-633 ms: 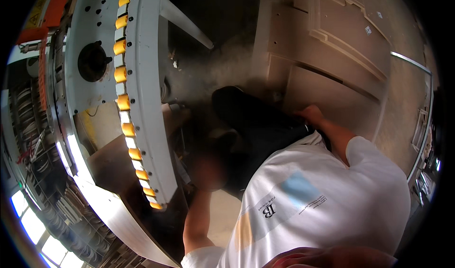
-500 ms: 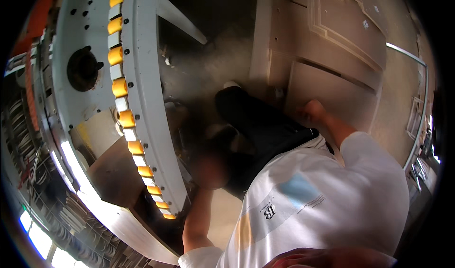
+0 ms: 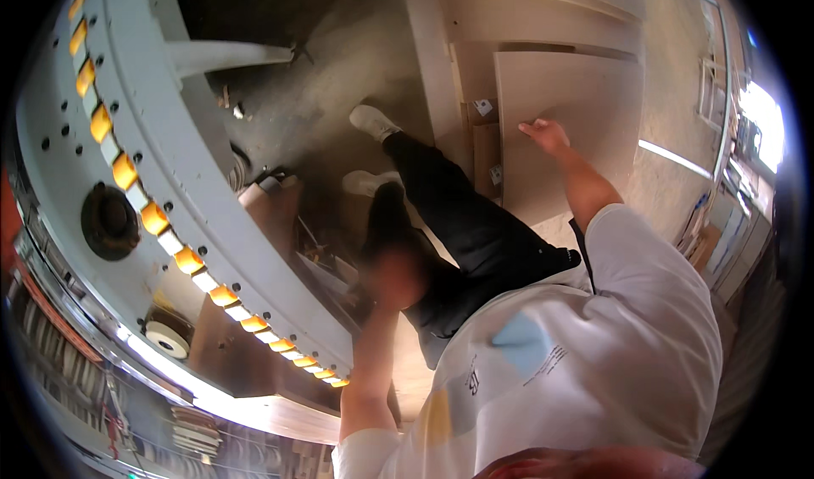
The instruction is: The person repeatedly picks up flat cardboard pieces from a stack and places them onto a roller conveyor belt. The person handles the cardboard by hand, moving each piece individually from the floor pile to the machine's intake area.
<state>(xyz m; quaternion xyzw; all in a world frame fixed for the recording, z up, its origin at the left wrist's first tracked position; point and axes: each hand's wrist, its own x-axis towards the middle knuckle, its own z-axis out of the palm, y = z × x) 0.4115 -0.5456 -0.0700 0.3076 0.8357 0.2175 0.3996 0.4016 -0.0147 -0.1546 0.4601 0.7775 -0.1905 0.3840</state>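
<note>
My right hand [image 3: 547, 135] is over a flat brown board [image 3: 585, 97] on the right, its fingers curled together with nothing visible in them. Whether it touches the board I cannot tell. In front of my dark trousers hangs my left hand [image 3: 398, 280], smeared so that its fingers do not show. The nearest thing to its left is the long grey machine frame [image 3: 254, 250], lined with a row of yellow and white rollers [image 3: 154, 219].
Beyond the first board lie more brown panels [image 3: 560, 21]. A grey bracket [image 3: 229, 55] juts from the machine over the floor. Offcuts [image 3: 326, 271] lie low beside the frame, near my legs. A white roll [image 3: 167, 340] sits under the machine, and a metal rail [image 3: 721, 97] stands at the far right.
The view has turned, and the machine now slants across the left. My right hand has moved up over the board in the picture. Both my shoes now show.
</note>
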